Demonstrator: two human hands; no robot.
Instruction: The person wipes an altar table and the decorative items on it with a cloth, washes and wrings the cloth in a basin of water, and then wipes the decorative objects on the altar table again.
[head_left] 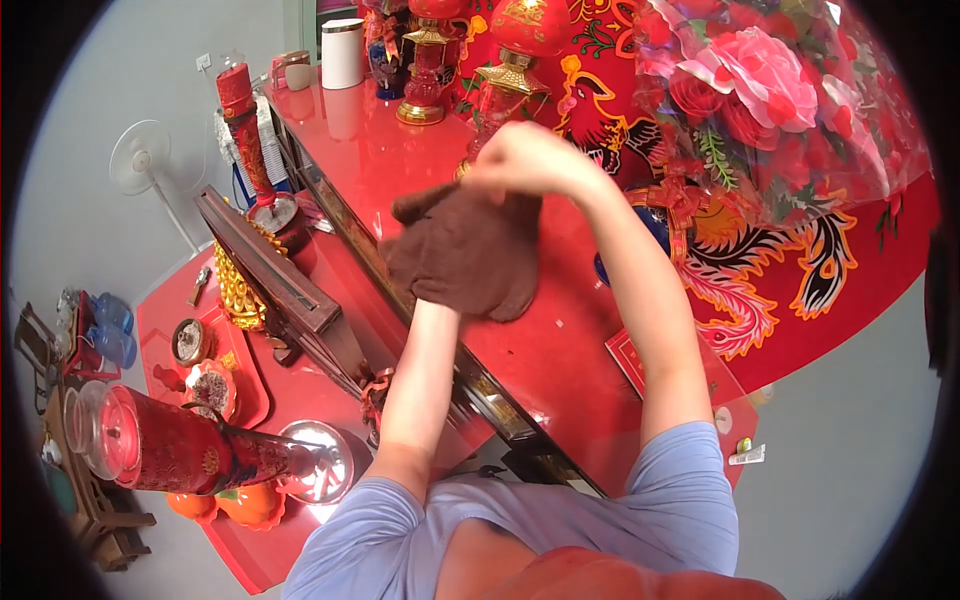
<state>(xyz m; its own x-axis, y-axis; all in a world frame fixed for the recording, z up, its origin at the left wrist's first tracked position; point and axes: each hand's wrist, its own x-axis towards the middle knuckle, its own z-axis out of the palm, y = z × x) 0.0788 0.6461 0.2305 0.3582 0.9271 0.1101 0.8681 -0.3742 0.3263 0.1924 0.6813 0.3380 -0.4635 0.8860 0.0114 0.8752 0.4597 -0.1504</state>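
A brown cloth point(470, 250) hangs over the red tabletop, draped around my left hand. Only my left forearm point(428, 365) and wrist show below it; the fingers are hidden inside or under the fabric. My right hand point(528, 162) is closed at the cloth's upper edge, gripping it, and is slightly blurred by motion. Just behind that hand stands a red oil-lamp-style ornament with a gold collar point(512, 78). To the left of it is a similar, smaller lamp point(425, 75).
A red table point(520, 370) spreads beneath my hands. At right are a wrapped flower bouquet point(760, 90), a blue vase point(652, 225) and a phoenix-patterned cloth point(745, 320). A dark wooden frame point(290, 290) and a big red candle point(170, 440) stand on the lower table at left.
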